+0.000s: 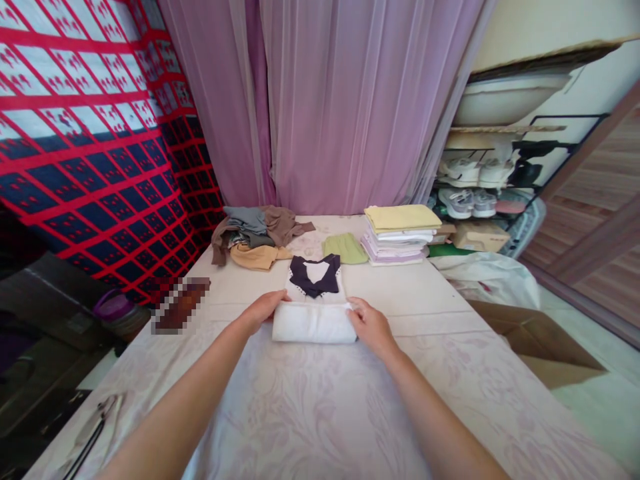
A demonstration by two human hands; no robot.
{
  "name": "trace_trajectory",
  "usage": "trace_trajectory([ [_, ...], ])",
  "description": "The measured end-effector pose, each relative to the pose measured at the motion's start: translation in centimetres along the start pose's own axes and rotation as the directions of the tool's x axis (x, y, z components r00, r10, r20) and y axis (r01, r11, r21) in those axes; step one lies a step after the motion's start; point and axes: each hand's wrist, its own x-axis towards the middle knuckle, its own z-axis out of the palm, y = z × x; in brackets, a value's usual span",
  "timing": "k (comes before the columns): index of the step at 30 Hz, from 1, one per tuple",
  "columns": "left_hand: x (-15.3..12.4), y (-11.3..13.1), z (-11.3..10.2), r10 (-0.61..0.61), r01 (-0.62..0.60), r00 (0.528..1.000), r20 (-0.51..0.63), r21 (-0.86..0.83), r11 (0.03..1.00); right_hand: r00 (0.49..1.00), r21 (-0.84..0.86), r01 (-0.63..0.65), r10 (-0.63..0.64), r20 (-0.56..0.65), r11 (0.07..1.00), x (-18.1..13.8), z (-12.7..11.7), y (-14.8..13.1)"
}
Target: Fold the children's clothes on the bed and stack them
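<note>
A white shirt with a dark, dotted-edge collar lies in front of me, its lower part folded up toward the neck into a narrow bundle. My left hand grips the left end of the fold, with thumb and fingers closed at its upper corner. At the opposite end, my right hand pinches the right upper corner of the same fold. Just beyond the collar lies a green folded cloth. The fingertips are partly hidden by the fabric.
Loose brown, grey and orange clothes are heaped at the back left. A neat stack of folded clothes, yellow on top, stands back right. The patterned sheet covers the surface. An open cardboard box and shoe rack are to the right.
</note>
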Motion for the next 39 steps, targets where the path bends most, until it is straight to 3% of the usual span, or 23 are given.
trace_trajectory([
  [2,-0.2,-0.8,0.2,-0.013,0.014,1.0,0.011,-0.108,0.994,0.997,-0.082,-0.024,0.017,-0.079,0.996,-0.1,0.7,0.3],
  [5,-1.1,-2.6,0.7,0.118,-0.107,0.992,0.048,-0.196,0.975,0.991,-0.092,0.014,-0.026,-0.134,0.996,-0.5,1.4,0.7],
  [9,-1.3,-4.2,1.8,0.286,-0.29,0.955,-0.083,-0.04,0.956,0.982,0.019,0.042,-0.038,-0.187,0.999,-0.7,1.7,0.7],
  [12,-0.3,-4.1,2.4,0.359,-0.346,0.911,-0.201,0.102,0.933,0.973,0.072,0.035,-0.018,-0.23,0.997,-0.4,1.8,0.4],
  [17,1.7,-3.6,2.5,0.373,-0.319,0.882,-0.288,0.215,0.923,0.965,-0.032,0.04,-0.047,-0.257,0.999,0.5,1.6,0.4],
  [24,2.8,-4.0,2.8,0.297,-0.203,0.893,-0.338,0.287,0.936,0.971,-0.213,0.082,-0.126,-0.202,0.974,1.8,1.9,1.3],
  [28,3.1,-3.7,2.7,0.312,-0.196,0.884,-0.348,0.329,0.924,0.96,-0.237,0.092,-0.149,-0.236,0.967,2.1,2.1,1.5],
  [33,3.7,-3.5,2.4,0.256,-0.118,0.911,-0.322,0.391,0.913,0.977,-0.213,0.088,-0.126,-0.171,0.973,2.5,2.4,2.0],
  [37,3.4,-4.0,2.0,0.27,-0.161,0.916,-0.298,0.343,0.925,0.968,-0.132,0.088,-0.116,-0.224,0.987,2.5,2.3,2.4],
  [39,2.8,-4.1,1.6,0.319,-0.196,0.894,-0.313,0.367,0.909,0.955,-0.108,0.118,-0.142,-0.259,0.987,2.3,1.8,2.5],
])
